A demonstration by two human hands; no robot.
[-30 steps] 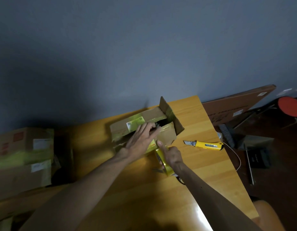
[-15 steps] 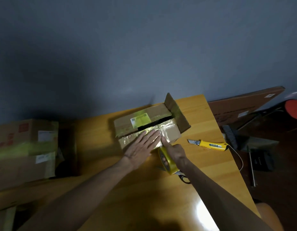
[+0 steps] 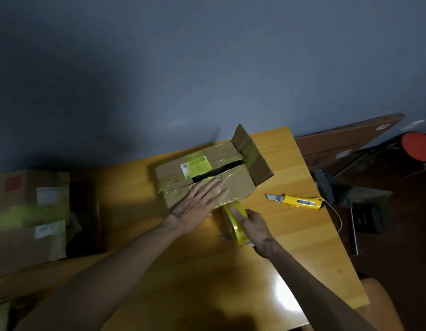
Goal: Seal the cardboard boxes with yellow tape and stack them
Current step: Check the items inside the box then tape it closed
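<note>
No writing can be read. The yellow-green label [image 3: 196,166] on the cardboard box [image 3: 238,187], the white labels [image 3: 49,195] on the stacked boxes [image 3: 21,213] and the dark strip [image 3: 305,202] on the utility knife [image 3: 288,199] show only blurred print.

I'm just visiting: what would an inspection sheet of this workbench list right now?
Surface: wooden table.
Job's things: cardboard box, top seam gaping, right end flap upright; tape roll beside it; two taped boxes stacked at left.
Clutter: utility knife, blade out.
Hands: left hand flat on the box; right hand grips the tape roll.
Cables: thin cord by the table's right edge.
Surroundings: grey wall, flat carton, brush.
</note>
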